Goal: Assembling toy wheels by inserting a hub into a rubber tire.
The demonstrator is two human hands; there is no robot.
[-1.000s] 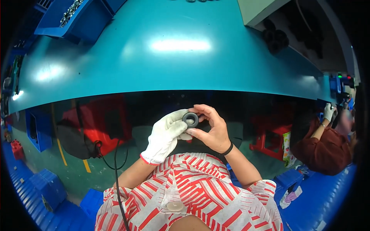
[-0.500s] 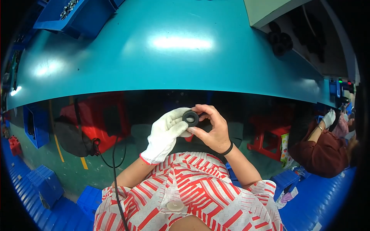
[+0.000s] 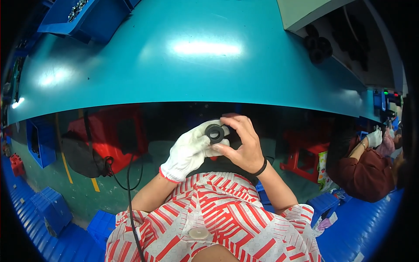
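Note:
In front of my body, off the near edge of the table, I hold up a black ring (image 3: 208, 131) with a round hole through its middle. My left hand (image 3: 188, 149), in a white knitted glove with a red cuff edge, grips it from the left side. My bare right hand (image 3: 245, 144), with a black band at the wrist, curves around the right side. Its thumb and fingers are spread apart beside the ring, and a gap shows between palm and ring. Whether a fingertip still touches the rim is unclear.
The teal table (image 3: 174, 78) spans the view ahead. A blue bin (image 3: 94, 22) of small metal parts stands far left. Black round parts (image 3: 317, 48) lie far right. Red stools (image 3: 305, 153) are below the table. A co-worker (image 3: 366, 170) sits right. A black cable (image 3: 130, 201) hangs left.
The black ring has turned slightly and shifted a little left and down with my gloved hand. My right fingers have loosened and moved slightly away from it.

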